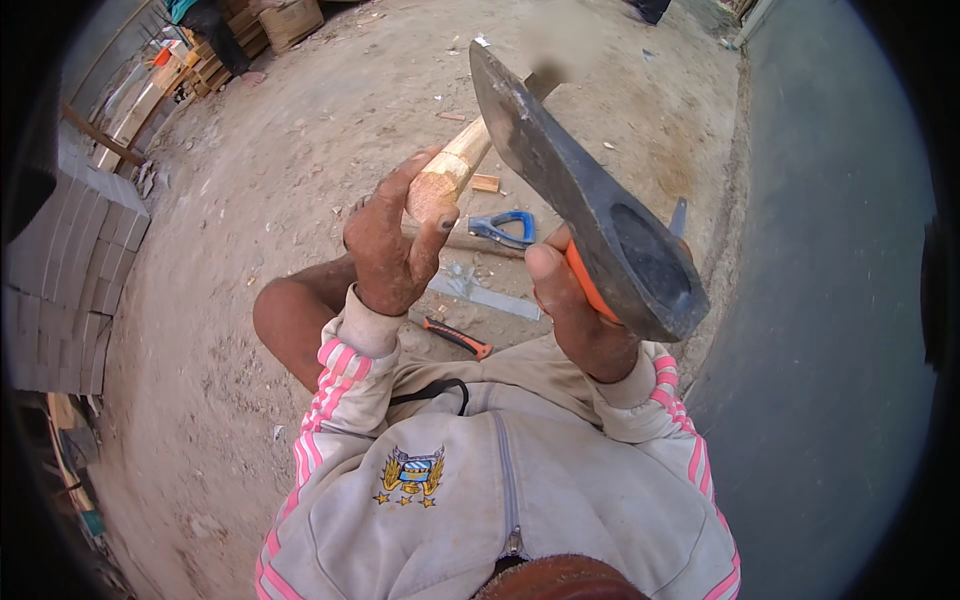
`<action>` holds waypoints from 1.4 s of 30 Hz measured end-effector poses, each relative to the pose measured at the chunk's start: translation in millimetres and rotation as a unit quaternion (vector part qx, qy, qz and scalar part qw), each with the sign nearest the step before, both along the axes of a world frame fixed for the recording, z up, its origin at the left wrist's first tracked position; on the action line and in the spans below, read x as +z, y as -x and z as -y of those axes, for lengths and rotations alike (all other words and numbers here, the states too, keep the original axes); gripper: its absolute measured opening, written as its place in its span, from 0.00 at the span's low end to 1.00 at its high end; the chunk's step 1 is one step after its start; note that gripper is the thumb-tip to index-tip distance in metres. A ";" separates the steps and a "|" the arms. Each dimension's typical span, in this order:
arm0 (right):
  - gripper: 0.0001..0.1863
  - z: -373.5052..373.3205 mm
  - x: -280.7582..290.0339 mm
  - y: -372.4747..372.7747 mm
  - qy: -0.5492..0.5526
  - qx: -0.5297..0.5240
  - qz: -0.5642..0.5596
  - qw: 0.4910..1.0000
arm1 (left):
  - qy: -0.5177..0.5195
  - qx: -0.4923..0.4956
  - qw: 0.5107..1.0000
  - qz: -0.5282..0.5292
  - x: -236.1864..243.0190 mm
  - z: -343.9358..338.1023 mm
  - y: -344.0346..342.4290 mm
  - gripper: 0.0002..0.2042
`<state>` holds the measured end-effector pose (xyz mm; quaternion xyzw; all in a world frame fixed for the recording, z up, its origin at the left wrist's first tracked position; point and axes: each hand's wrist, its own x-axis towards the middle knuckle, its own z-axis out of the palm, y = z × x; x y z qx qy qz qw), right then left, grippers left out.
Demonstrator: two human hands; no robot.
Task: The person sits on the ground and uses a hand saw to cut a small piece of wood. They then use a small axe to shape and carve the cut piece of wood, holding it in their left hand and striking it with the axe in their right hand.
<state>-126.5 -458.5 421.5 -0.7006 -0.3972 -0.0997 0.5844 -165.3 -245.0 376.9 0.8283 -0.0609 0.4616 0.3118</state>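
Observation:
My left hand (pixel 395 232) is closed round a pale wooden stick (pixel 447 172), its near end cut to blunt facets. That stick slopes away up the picture, partly behind the hatchet head. In my right hand (pixel 585 315) is a hatchet (pixel 560 165), its dark metal head raised close to the camera. The cutting edge points to the upper left, over the stick, and I cannot tell whether they touch. A bit of orange handle shows below the head, in my grip; the remaining fingers are hidden. Between my legs lies a tool with an orange and black handle (pixel 458 337).
A blue D-shaped grip (pixel 505 228), a grey flat strip (pixel 490 295) and a wood scrap (pixel 486 183) lie on the dirt ground. A grey wall (pixel 830 250) runs along the right. Stacked blocks (pixel 75 260) stand left. Another person's leg (pixel 222 40) and timber are far left.

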 end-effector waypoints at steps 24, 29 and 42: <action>0.16 -1.5 -4.1 -6.3 -0.026 0.048 0.048 0.997 | 0.017 0.001 1.000 0.001 10.0 14.0 -3.5 0.21; 0.14 1.4 -2.8 -5.2 -0.008 0.067 -0.017 0.998 | 0.007 0.003 1.000 0.009 4.2 15.5 -1.0 0.23; 0.14 -3.4 -1.5 -3.5 -0.076 0.040 0.017 0.996 | -0.004 0.020 1.000 -0.010 2.6 15.3 -0.3 0.21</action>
